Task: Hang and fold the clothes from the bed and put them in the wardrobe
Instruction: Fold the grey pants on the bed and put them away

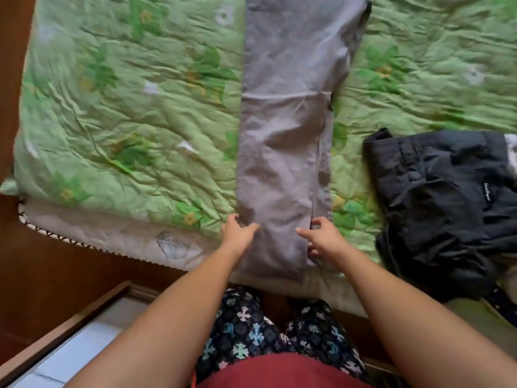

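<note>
The one piece of lettering in view is a short line of white script (488,196) on the black garment (447,191), which lies crumpled on the right side of the bed (112,107). It stands on the garment's right part, close to the frame edge, slanting slightly. The letters are too small and blurred to read, so no word or brand can be made out.
</note>
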### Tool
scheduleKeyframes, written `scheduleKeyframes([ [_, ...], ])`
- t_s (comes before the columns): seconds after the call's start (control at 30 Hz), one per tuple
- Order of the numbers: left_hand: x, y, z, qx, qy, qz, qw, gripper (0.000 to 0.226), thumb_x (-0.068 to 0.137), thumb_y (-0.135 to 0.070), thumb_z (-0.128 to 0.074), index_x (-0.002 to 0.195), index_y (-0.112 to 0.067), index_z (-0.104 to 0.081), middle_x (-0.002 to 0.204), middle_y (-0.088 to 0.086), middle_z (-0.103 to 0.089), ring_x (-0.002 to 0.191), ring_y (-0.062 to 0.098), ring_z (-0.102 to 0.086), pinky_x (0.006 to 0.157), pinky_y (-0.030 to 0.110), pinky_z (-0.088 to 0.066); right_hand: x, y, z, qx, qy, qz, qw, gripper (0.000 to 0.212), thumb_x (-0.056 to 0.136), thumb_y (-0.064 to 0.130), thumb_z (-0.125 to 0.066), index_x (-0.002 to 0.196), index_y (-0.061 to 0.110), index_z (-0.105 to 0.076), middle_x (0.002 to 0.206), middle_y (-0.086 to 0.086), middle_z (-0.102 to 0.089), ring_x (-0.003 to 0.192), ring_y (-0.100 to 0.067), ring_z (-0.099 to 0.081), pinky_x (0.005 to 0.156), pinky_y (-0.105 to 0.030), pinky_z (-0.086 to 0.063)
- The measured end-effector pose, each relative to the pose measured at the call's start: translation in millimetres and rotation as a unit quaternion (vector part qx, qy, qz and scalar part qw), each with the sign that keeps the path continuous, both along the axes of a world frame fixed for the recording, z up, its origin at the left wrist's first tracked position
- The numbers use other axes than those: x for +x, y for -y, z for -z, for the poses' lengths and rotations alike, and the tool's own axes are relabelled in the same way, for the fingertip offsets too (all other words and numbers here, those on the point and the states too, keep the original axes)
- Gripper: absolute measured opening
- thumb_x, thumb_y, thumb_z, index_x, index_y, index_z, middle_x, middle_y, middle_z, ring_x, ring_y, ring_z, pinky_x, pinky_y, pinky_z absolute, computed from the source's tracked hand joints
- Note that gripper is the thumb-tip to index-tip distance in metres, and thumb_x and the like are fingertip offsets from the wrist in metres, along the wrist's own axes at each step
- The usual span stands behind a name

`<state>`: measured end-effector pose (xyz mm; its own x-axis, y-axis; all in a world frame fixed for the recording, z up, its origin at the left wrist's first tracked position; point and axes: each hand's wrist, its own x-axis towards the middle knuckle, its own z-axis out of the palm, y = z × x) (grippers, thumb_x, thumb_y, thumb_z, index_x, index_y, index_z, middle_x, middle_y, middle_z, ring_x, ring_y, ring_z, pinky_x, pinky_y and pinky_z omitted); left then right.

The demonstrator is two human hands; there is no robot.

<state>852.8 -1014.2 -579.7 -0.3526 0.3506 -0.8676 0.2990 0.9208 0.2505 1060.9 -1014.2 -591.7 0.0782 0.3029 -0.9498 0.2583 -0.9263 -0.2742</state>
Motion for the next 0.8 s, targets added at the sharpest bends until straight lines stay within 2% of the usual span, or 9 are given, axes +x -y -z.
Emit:
scheduleKeyframes([
  [0.07,-6,8,10,0.002,-0.016,-0.025,1.000,0.068,0.083,-0.027,-0.075,0.142,-0.015,-0.043,0.135,0.012,-0.045,0.117,0.030,-0.053,0.103,0.035,-0.045,-3,9,7,-0.003,-0.017,0.017,1.000,0.009,0.090,0.010,-0.070,0.086,0.011,-0.061,0.075,-0.013,-0.063,0.045,-0.012,-0.056,0.041,-0.021,-0.042],
  [0.2,-7,24,17,0.008,0.069,-0.051,0.996,0.028,0.086,-0.022,-0.070,0.111,-0.017,-0.058,0.089,0.000,-0.063,0.069,0.017,-0.055,0.056,0.024,-0.043,3,21,10,0.062,0.031,0.015,0.997,0.022,0.092,0.011,-0.052,0.070,0.012,-0.052,0.068,-0.014,-0.051,0.065,-0.025,-0.052,0.060,-0.037,-0.039],
  [0.27,-3,32,17,0.036,0.100,-0.027,0.994,0.010,0.085,-0.020,-0.069,0.077,-0.019,-0.062,0.061,-0.005,-0.057,0.057,0.014,-0.049,0.046,0.020,-0.035,11,26,8,0.110,0.089,-0.018,0.990,0.022,0.095,0.017,-0.048,0.075,0.009,-0.050,0.077,-0.016,-0.055,0.076,-0.029,-0.052,0.067,-0.039,-0.040],
  [0.33,3,40,18,0.048,0.145,-0.018,0.988,0.023,0.085,-0.019,-0.070,0.062,-0.018,-0.065,0.056,-0.010,-0.061,0.054,0.006,-0.053,0.046,0.016,-0.038,18,30,2,0.144,0.121,-0.049,0.981,0.023,0.097,0.024,-0.047,0.081,0.008,-0.052,0.084,-0.015,-0.060,0.083,-0.030,-0.055,0.072,-0.041,-0.041],
  [0.43,16,49,15,0.040,0.203,-0.062,0.976,0.003,0.085,-0.019,-0.072,0.087,-0.017,-0.072,0.076,-0.008,-0.074,0.060,0.003,-0.064,0.047,0.017,-0.043,30,36,-10,0.167,0.146,-0.084,0.971,0.034,0.098,0.041,-0.053,0.079,0.014,-0.057,0.082,-0.006,-0.065,0.081,-0.027,-0.058,0.070,-0.037,-0.040],
  [0.53,29,60,19,0.056,0.218,-0.084,0.971,0.014,0.083,-0.013,-0.075,0.096,-0.016,-0.070,0.086,-0.006,-0.077,0.076,0.010,-0.071,0.060,0.022,-0.053,46,45,-14,0.159,0.117,-0.105,0.975,0.045,0.092,0.057,-0.061,0.079,0.014,-0.067,0.078,-0.003,-0.070,0.075,-0.021,-0.064,0.071,-0.037,-0.048],
  [0.63,39,68,24,0.078,0.214,-0.086,0.970,0.016,0.077,-0.012,-0.078,0.091,-0.014,-0.072,0.086,-0.001,-0.078,0.079,0.013,-0.073,0.065,0.025,-0.056,56,60,-8,0.143,0.028,-0.089,0.985,0.029,0.088,0.047,-0.072,0.091,0.018,-0.075,0.091,0.000,-0.074,0.085,-0.020,-0.069,0.068,-0.034,-0.052],
  [0.73,45,73,32,0.081,0.187,-0.090,0.975,0.009,0.083,-0.010,-0.077,0.090,-0.015,-0.073,0.088,0.000,-0.076,0.081,0.013,-0.072,0.074,0.028,-0.058,58,69,6,0.150,0.118,-0.178,0.965,0.029,0.085,0.041,-0.076,0.104,0.019,-0.075,0.122,-0.005,-0.053,0.116,-0.023,-0.050,0.097,-0.034,-0.044],
  [0.8,44,77,33,0.082,0.168,-0.094,0.978,0.005,0.085,-0.014,-0.076,0.089,-0.015,-0.073,0.088,0.000,-0.076,0.077,0.011,-0.071,0.071,0.027,-0.058,54,68,10,0.146,0.117,-0.149,0.971,0.027,0.086,0.036,-0.074,0.099,0.012,-0.073,0.125,-0.011,-0.055,0.118,-0.028,-0.053,0.098,-0.037,-0.045],
])
